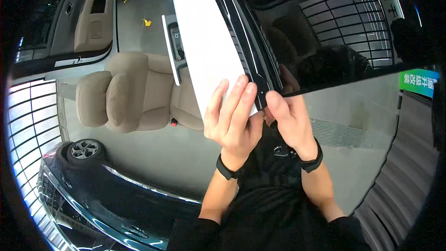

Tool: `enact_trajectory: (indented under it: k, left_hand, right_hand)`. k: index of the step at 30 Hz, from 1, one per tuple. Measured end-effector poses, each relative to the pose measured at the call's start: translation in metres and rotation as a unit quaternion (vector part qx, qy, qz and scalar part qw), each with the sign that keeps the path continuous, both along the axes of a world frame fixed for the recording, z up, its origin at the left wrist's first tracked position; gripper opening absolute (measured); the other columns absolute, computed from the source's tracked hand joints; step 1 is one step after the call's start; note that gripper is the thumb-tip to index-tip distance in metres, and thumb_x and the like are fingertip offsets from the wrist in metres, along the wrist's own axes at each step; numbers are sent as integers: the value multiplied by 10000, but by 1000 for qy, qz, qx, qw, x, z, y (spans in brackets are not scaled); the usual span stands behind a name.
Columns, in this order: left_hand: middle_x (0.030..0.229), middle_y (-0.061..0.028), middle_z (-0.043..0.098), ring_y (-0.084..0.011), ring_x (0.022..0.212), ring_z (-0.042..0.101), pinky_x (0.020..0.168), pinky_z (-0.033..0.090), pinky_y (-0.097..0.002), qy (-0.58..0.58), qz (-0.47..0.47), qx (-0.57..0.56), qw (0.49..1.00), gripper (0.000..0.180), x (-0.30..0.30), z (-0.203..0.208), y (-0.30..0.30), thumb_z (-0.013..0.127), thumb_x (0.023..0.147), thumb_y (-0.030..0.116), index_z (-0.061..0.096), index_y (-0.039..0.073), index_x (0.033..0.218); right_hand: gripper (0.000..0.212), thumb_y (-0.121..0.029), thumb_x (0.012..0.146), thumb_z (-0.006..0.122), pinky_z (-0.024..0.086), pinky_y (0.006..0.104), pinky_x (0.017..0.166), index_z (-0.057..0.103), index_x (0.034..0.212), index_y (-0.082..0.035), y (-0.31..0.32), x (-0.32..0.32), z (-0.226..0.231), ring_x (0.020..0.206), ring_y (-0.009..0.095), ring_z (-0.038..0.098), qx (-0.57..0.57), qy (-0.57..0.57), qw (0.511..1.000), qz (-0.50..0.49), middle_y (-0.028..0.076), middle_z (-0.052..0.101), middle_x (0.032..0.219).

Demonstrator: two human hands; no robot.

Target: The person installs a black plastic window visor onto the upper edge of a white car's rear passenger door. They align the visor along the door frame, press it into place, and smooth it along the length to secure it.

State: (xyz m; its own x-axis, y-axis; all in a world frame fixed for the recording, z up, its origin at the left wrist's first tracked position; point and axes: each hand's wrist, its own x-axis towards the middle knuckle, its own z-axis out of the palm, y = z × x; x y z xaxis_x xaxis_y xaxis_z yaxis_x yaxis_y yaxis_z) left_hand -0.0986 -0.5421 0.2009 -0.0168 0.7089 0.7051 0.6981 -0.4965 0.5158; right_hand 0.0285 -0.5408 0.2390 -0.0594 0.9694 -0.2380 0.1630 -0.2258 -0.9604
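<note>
A long white panel of a car door runs from the top of the view down toward me, bordered on its right by glossy black trim and a dark glass window. My left hand lies across the panel's near end, fingers stretched out over the white surface and thumb by the end edge. At the lower corner of the trim and glass, my right hand holds the door's edge. Its thumb rests by the trim's end; the other fingers are partly hidden, and a reflection shows in the glass.
Beige car seats and a beige door lining show at the left. A dark car stands at the lower left. Yellow scraps lie on the grey floor. Grey pleated material hangs at the right.
</note>
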Motion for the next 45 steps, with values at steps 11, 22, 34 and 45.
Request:
enact_trajectory:
  k: [11, 22, 34, 45]
  left_hand:
    - [1117, -171, 625, -346, 1043, 575, 939, 431, -413, -39, -23, -12, 999, 379, -2, 6, 4, 487, 740, 50, 626, 0, 1090]
    - [1138, -88, 627, -284, 1042, 592, 846, 463, -348, -67, 4, -26, 997, 359, -1, -2, 0, 570, 748, 94, 637, 57, 1099]
    - [1160, -121, 610, -303, 1086, 564, 909, 430, -378, 9, -14, -41, 999, 318, -6, 5, 2, 576, 828, 105, 609, 28, 1135]
    - [1164, -101, 611, -290, 1078, 562, 887, 428, -368, -4, -68, -87, 994, 424, -11, 9, 3, 678, 704, 65, 630, 47, 1124]
  right_hand:
    - [536, -370, 931, 483, 305, 248, 438, 490, 530, -13, -3, -20, 0, 483, 54, 391, -45, 152, 984, -78, -23, 434, 498]
    - [337, -262, 890, 607, 407, 235, 492, 560, 718, 25, -14, -18, -13, 575, 70, 515, 14, 75, 996, -50, 41, 587, 646]
    - [423, -353, 880, 604, 405, 260, 468, 550, 695, 24, 4, -10, -65, 488, 126, 509, 202, 99, 973, -59, 71, 559, 555]
    - [467, -456, 765, 690, 508, 297, 660, 668, 805, 9, 20, -8, -76, 567, 145, 601, 245, 84, 962, -86, 48, 638, 649]
